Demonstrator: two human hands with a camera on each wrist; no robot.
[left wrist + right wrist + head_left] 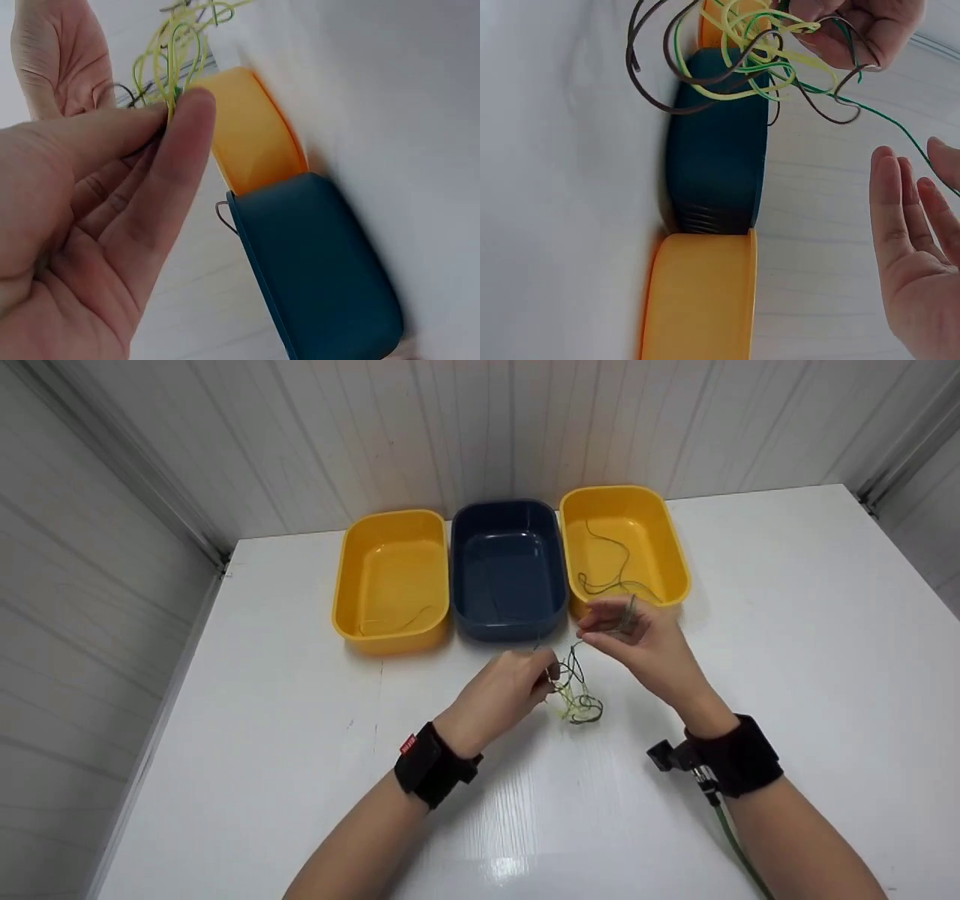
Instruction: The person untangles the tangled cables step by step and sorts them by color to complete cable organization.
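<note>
Beyond both hands, on the white surface [750, 607], three tubs stand in a row: a yellow tub [391, 577], a dark blue tub [508, 566] and a second yellow tub [622, 547] with loose strands inside. Just below the left hand [504, 690], whose grip pinches it between thumb and fingertips, hangs a tangle of thin wires [576, 690], yellow-green, dark green and brown. The right hand [637, 641] pinches one green strand [889, 124] leading up from that tangle.
</note>
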